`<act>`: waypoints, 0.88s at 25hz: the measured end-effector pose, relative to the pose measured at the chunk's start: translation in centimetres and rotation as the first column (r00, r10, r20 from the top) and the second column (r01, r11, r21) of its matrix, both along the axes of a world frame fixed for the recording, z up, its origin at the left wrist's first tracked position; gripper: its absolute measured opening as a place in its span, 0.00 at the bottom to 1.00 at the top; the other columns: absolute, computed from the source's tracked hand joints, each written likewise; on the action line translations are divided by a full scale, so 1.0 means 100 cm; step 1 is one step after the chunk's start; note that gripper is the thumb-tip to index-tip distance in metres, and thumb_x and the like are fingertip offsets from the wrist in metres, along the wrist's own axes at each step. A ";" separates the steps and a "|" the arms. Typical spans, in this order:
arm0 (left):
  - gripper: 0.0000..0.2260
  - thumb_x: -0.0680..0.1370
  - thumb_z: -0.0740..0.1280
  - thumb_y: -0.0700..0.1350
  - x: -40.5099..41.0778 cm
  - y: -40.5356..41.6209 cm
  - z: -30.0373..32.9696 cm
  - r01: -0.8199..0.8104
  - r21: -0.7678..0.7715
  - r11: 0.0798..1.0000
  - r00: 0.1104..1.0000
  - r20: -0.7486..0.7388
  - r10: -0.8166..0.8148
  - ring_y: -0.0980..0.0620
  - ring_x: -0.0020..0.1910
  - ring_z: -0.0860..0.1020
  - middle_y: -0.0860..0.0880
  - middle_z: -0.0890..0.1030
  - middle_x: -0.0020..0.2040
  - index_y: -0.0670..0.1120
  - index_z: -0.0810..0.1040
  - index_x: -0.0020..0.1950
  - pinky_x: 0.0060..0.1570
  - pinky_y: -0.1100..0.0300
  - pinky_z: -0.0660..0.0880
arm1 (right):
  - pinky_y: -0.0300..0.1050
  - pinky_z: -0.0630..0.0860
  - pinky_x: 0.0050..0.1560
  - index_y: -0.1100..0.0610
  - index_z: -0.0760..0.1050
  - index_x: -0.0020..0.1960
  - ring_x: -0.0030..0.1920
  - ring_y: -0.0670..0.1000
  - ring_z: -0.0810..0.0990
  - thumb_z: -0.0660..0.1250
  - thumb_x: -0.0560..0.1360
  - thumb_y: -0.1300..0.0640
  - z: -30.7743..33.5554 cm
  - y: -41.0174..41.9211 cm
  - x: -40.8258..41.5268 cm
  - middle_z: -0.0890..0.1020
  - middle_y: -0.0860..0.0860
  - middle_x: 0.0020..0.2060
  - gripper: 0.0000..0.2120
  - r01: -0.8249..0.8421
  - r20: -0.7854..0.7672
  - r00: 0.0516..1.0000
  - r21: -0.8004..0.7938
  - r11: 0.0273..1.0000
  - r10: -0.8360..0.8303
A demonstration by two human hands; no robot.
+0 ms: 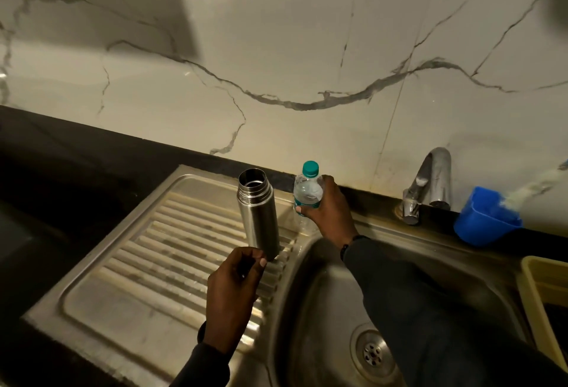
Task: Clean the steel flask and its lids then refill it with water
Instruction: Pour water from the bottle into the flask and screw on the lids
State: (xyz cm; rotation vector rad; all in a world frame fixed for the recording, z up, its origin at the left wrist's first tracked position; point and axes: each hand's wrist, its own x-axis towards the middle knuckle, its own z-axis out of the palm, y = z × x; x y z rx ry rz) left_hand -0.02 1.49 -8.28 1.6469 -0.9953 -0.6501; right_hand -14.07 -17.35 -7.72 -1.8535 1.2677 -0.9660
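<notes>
- Left hand nearest the lens, above the ribbed drainboard; fingers curled round a small dark object, possibly one of the lids, too hidden to identify
- Steel flask stands upright on the drainboard just beyond that hand, mouth open, no lid on; left fingertips are close to its base, contact cannot be told
- Right hand grips a clear plastic water bottle round the middle, at the back rim of the sink, just right of the flask; green cap on
- Judgement: step in hand is the refill from the bottle; cleaning seems finished
- To do it well: cap must come off first, and the left hand is occupied, so set the dark object down on the drainboard; then steady the flask low on its body, bring the bottle neck right over the narrow mouth, tilt slowly, stop short of the threads so the lid seats dry
- Risk: tall flask on ridged metal could tip if nudged
- Writing: bottle carries a teal label band, print too small to read; no brand visible on the flask
- Also present: tap, blue tub on the dark counter
</notes>
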 end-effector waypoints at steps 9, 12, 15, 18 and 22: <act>0.09 0.78 0.71 0.44 0.009 0.002 0.002 0.038 0.009 0.999 0.998 -0.048 -0.038 0.58 0.32 0.77 0.56 0.81 0.34 0.59 0.81 0.45 0.32 0.61 0.75 | 0.46 0.73 0.64 0.54 0.62 0.69 0.66 0.50 0.72 0.78 0.67 0.61 -0.021 0.001 0.004 0.73 0.50 0.66 0.37 0.013 0.129 0.991 0.093 0.996 -0.025; 0.08 0.78 0.71 0.43 0.010 0.002 0.001 0.039 0.003 0.999 0.998 -0.055 -0.038 0.59 0.31 0.77 0.57 0.81 0.34 0.58 0.82 0.46 0.32 0.63 0.73 | 0.46 0.71 0.65 0.54 0.60 0.71 0.68 0.50 0.71 0.78 0.66 0.59 -0.021 0.002 -0.001 0.71 0.50 0.69 0.40 0.025 0.113 0.993 0.125 0.992 -0.039; 0.08 0.79 0.70 0.43 0.010 0.004 0.001 0.030 -0.016 0.999 0.995 -0.090 -0.031 0.56 0.31 0.77 0.54 0.81 0.34 0.57 0.81 0.46 0.32 0.61 0.74 | 0.48 0.69 0.67 0.53 0.57 0.73 0.70 0.52 0.68 0.77 0.67 0.59 -0.020 0.004 -0.006 0.68 0.52 0.71 0.41 0.043 0.100 0.993 0.204 0.978 -0.065; 0.06 0.79 0.69 0.41 0.012 0.008 0.007 -0.021 -0.049 0.999 0.994 -0.107 0.016 0.53 0.30 0.78 0.50 0.82 0.35 0.52 0.82 0.47 0.31 0.61 0.76 | 0.52 0.72 0.65 0.55 0.62 0.71 0.66 0.55 0.71 0.74 0.71 0.59 -0.014 0.028 -0.011 0.69 0.55 0.68 0.33 0.291 0.132 0.941 0.147 0.945 -0.311; 0.05 0.79 0.70 0.40 0.028 0.014 0.001 -0.134 -0.051 0.990 0.991 0.006 0.134 0.57 0.43 0.82 0.55 0.85 0.43 0.50 0.81 0.47 0.44 0.69 0.75 | 0.46 0.77 0.57 0.57 0.67 0.64 0.57 0.48 0.74 0.71 0.73 0.59 0.001 0.087 0.001 0.72 0.51 0.59 0.22 0.278 0.231 0.945 -0.195 0.941 -0.231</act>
